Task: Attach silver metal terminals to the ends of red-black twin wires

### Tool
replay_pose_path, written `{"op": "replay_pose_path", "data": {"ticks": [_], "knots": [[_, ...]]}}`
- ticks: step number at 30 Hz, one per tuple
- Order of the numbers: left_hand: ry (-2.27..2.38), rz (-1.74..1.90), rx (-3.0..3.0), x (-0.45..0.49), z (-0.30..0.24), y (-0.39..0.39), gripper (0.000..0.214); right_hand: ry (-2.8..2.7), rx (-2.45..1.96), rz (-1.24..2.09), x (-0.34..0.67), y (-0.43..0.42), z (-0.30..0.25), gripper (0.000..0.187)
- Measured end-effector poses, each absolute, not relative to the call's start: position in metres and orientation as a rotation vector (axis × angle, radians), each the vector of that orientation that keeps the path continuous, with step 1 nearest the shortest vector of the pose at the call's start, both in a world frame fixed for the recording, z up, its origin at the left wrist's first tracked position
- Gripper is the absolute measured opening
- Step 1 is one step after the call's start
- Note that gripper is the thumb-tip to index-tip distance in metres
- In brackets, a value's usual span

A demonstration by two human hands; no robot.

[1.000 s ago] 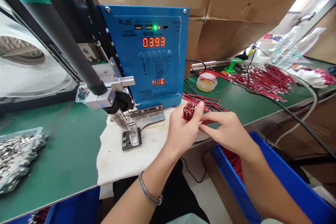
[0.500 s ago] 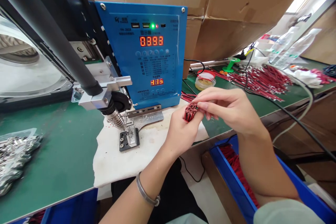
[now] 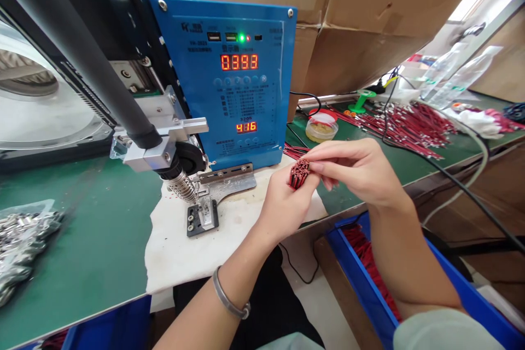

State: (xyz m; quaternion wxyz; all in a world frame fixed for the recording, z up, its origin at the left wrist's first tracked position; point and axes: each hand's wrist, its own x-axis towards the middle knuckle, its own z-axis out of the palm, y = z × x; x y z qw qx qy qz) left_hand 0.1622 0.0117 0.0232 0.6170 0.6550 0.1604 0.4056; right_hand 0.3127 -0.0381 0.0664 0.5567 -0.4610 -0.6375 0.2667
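Note:
A bundle of red and black wires (image 3: pixel 299 175) is wrapped in my left hand (image 3: pixel 285 205), its stripped copper ends facing the camera. My right hand (image 3: pixel 353 167) has thumb and forefinger pinched at the right side of the wire ends, touching the bundle; whether a single wire lies between those fingertips is hidden. To the left of my hands stands a soldering machine with a blue control box (image 3: pixel 229 87), its red digits lit. Its spring-wrapped soldering head (image 3: pixel 182 186) points down at a small metal fixture (image 3: pixel 205 216) on a white sheet (image 3: pixel 176 262).
Red wires (image 3: pixel 414 126) lie piled at the back right, near a small round tub (image 3: pixel 322 130), a green spool (image 3: pixel 361 101) and plastic bottles (image 3: pixel 463 76). A blue bin (image 3: pixel 381 301) of wires sits below the table edge. Bagged metal parts (image 3: pixel 24 246) lie far left.
Both hands stay almost where they were, with the right fingertips still at the wire ends. The view has shifted slightly.

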Motion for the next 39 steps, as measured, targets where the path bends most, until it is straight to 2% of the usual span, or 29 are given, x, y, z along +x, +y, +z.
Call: {"op": "replay_pose_path", "data": {"ticks": [9,15,23,27,39], "knots": [[0.446,0.963,1.469,0.162,0.021,0.008,0.039,-1.514,-1.078,0.516,0.308,-0.036,0.067,0.014],[0.45,0.964,1.478,0.16,0.022,0.008,0.041,-1.538,-1.072,0.429,0.307,-0.035,0.066,0.015],[0.434,0.911,1.466,0.159,0.022,0.01,0.037,-1.491,-1.038,0.524,0.307,-0.029,0.063,0.015],[0.419,0.908,1.471,0.158,0.023,0.011,0.038,-1.471,-1.009,0.565,0.308,-0.027,0.063,0.009],[0.35,0.878,1.468,0.155,0.026,0.016,0.041,-1.467,-1.051,0.555,0.3,-0.029,0.061,0.006]]}}
